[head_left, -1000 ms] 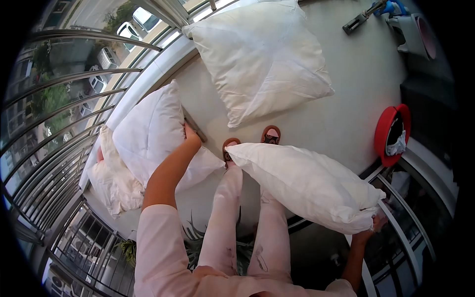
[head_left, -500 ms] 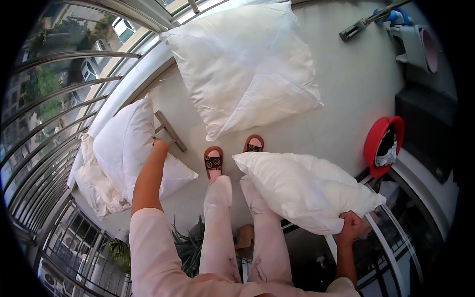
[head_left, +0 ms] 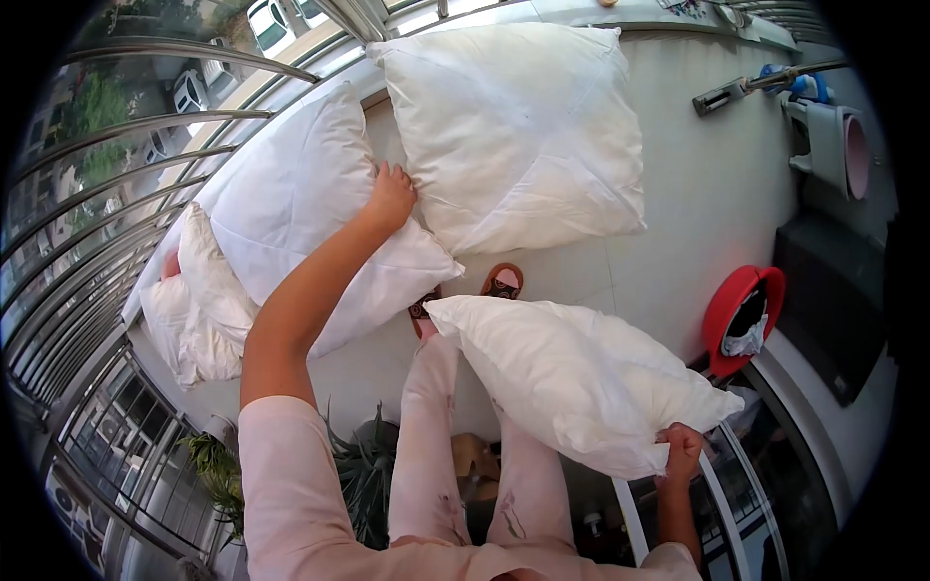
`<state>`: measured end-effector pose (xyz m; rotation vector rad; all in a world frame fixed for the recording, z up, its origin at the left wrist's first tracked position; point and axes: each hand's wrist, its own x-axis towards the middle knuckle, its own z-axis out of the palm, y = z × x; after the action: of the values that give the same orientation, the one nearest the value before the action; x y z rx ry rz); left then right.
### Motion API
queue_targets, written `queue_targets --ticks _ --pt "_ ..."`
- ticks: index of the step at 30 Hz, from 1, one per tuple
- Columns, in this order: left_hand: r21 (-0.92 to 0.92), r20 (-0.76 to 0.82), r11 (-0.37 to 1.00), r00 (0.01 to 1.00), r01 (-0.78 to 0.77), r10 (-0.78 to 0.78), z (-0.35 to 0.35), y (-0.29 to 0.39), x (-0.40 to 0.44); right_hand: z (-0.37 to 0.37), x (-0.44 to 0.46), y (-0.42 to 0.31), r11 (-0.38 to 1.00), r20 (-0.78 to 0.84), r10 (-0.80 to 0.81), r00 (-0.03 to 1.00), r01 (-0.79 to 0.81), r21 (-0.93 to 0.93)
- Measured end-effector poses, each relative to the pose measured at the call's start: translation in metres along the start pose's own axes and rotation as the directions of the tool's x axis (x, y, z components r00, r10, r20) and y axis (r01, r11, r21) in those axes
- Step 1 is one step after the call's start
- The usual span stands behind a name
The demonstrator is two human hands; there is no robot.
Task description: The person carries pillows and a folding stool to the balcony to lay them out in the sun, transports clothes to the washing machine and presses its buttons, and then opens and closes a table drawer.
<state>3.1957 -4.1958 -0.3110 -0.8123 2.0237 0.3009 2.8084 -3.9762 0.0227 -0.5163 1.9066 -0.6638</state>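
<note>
My right hand [head_left: 682, 449] is closed on the corner of a plump white pillow [head_left: 581, 378], which hangs in front of my right leg. At the left, my left hand [head_left: 392, 197] has its fingers curled at the edge of another white pillow [head_left: 300, 184]; that pillow leans by the railing and its lower corner covers part of my left foot. A large square white pillow [head_left: 518, 136] lies flat on the floor ahead, close beside my left hand. Crumpled white pillows or covers [head_left: 199, 315] are bunched at the far left.
Metal railing [head_left: 145, 116] runs along the left. A red basin [head_left: 741, 320] with cloth in it stands at the right, near a black box [head_left: 833, 305] and a grey-white stool [head_left: 823, 145]. Potted plants [head_left: 363, 474] are behind my legs, and a glass sliding door [head_left: 765, 484] is at lower right.
My left hand has moved forward and to the right, and the pillow at its fingers has shifted the same way. The right hand still holds its pillow, nearly in place.
</note>
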Motion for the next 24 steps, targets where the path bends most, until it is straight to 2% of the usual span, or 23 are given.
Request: queue_targets --ticks 2,3,4,6,8,10,11,14,16,17,19,20,22,23,24 --pt "-0.244 -0.328 0.924 0.921 -0.295 0.208 -0.047 0.004 -0.071 0.003 -0.008 -0.019 0.99 -0.007 0.075 0.997 -0.073 0.117" --pt "-0.547 -0.417 0.709 0.879 -0.444 0.229 -0.044 0.013 -0.101 0.004 -0.013 -0.028 0.977 -0.037 0.112 0.993 -0.103 0.188" --pt "-0.783 -0.439 0.331 0.844 -0.527 0.308 -0.041 0.021 -0.128 0.004 -0.017 -0.036 0.958 -0.068 0.147 0.987 -0.125 0.258" --pt "-0.9 -0.425 -0.091 0.812 -0.426 0.4 -0.005 0.049 -0.171 -0.006 -0.019 -0.036 0.89 -0.107 0.259 0.96 -0.194 0.413" --pt "-0.925 -0.361 -0.275 0.836 -0.263 0.414 0.015 0.063 -0.206 0.015 -0.009 -0.087 0.897 0.099 0.23 0.968 -0.25 0.365" --pt "-0.88 -0.337 -0.456 0.85 -0.131 0.405 0.022 0.08 -0.235 0.042 0.006 -0.118 0.903 0.202 0.228 0.953 -0.284 0.321" --pt "-0.839 -0.318 -0.54 0.859 -0.059 0.401 0.028 0.088 -0.251 0.059 0.014 -0.127 0.903 0.204 0.239 0.949 -0.294 0.312" --pt "-0.626 -0.306 -0.78 0.912 0.023 0.272 0.055 0.115 -0.276 0.116 0.042 -0.156 0.873 0.285 0.226 0.931 -0.324 0.365" --pt "-0.578 -0.067 -0.816 0.997 -0.001 0.046 0.045 0.102 -0.297 0.167 0.057 -0.188 0.892 0.239 0.189 0.952 -0.268 0.365" --pt "-0.527 0.076 -0.85 0.995 -0.014 -0.063 0.029 0.083 -0.311 0.185 0.075 -0.194 0.893 0.313 0.137 0.94 -0.254 0.371" --pt "-0.347 0.185 -0.934 0.971 -0.08 -0.152 0.033 0.058 -0.311 0.232 0.104 -0.213 0.904 0.398 0.051 0.916 -0.211 0.371" --pt "-0.21 0.144 -0.97 0.978 -0.12 -0.152 0.045 0.037 -0.294 0.247 0.148 -0.206 0.932 0.438 0.003 0.899 -0.161 0.324" --pt "0.071 0.06 -0.982 0.983 -0.176 -0.172 0.083 -0.009 -0.251 0.292 0.208 -0.204 0.99 0.32 -0.141 0.937 0.141 0.023" --pt "0.212 0.022 -0.958 0.981 -0.192 -0.192 0.107 -0.022 -0.239 0.312 0.245 -0.193 0.942 0.338 -0.246 0.908 0.307 -0.138" --pt "0.081 0.144 -0.906 0.904 -0.416 -0.402 0.146 -0.024 -0.228 0.327 0.278 -0.177 0.84 0.372 -0.347 0.861 0.462 -0.285"
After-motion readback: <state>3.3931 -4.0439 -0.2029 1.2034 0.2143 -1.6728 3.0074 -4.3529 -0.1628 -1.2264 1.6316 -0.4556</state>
